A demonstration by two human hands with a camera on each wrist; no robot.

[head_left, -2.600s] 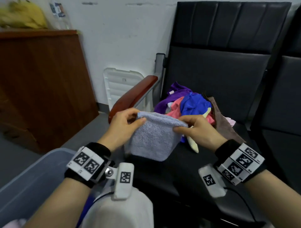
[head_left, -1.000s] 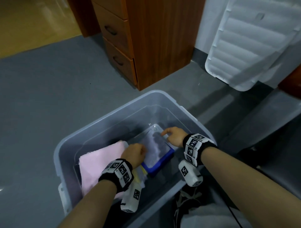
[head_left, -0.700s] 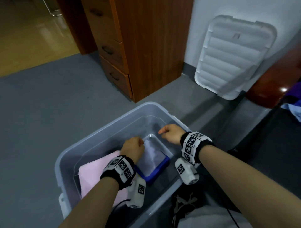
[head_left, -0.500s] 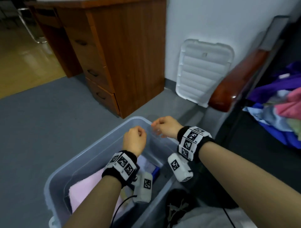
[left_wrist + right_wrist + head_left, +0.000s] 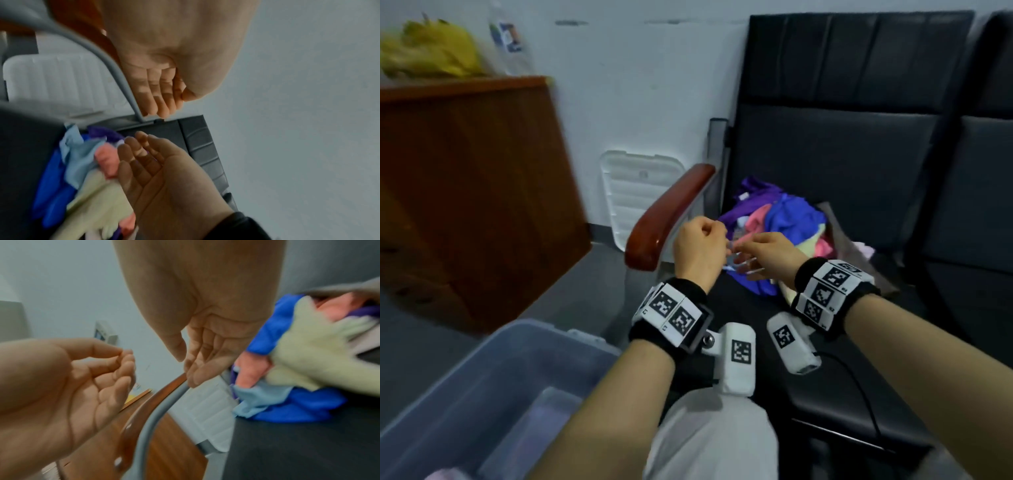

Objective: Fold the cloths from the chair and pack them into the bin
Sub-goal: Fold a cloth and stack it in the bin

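While 0.5 s ago over the plastic bin (image 5: 493,370), now raised before the cloth pile (image 5: 787,229) on the chair (image 5: 859,171). Left hand (image 5: 698,251) loosely curled, empty. Right hand (image 5: 774,255) relaxed, empty.

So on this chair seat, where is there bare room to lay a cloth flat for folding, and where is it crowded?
The front of the black chair seat is bare, bordered by the cloth pile behind and the wooden armrest to its left. The back of the seat is crowded with heaped cloths. Both hands, left hand and right hand, hang empty just before the pile.
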